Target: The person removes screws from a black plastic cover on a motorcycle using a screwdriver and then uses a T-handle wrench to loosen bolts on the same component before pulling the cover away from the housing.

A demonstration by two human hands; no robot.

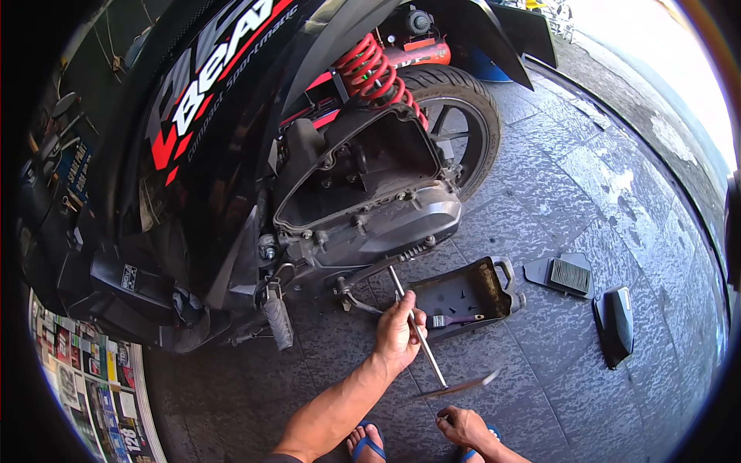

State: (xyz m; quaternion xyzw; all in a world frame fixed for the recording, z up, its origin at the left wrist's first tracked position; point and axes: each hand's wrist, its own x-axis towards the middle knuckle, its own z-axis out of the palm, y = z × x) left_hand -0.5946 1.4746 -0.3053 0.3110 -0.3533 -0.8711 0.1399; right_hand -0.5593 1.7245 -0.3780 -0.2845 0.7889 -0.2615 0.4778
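Note:
My left hand point(398, 333) is wrapped round the shaft of a T-handle wrench point(434, 361). The wrench slants from its crossbar near my feet up to the lower edge of the scooter's engine cover point(386, 231); its far tip meets the area by the kick-start lever point(378, 266). The crossbar is smeared by motion. Just below it my right hand point(465, 427) has its fingers curled, apart from the bar, with nothing seen in them. Above the cover, the air filter housing point(363, 166) lies open, its inside dark and dusty.
Right of the wrench lies a removed housing cover point(498, 270) holding a paintbrush point(457, 319) and several screws. An air filter point(571, 275) and a dark trim piece point(615, 328) rest further right. The rear wheel point(463, 127), red spring point(370, 69) and footpeg point(278, 318) stand nearby.

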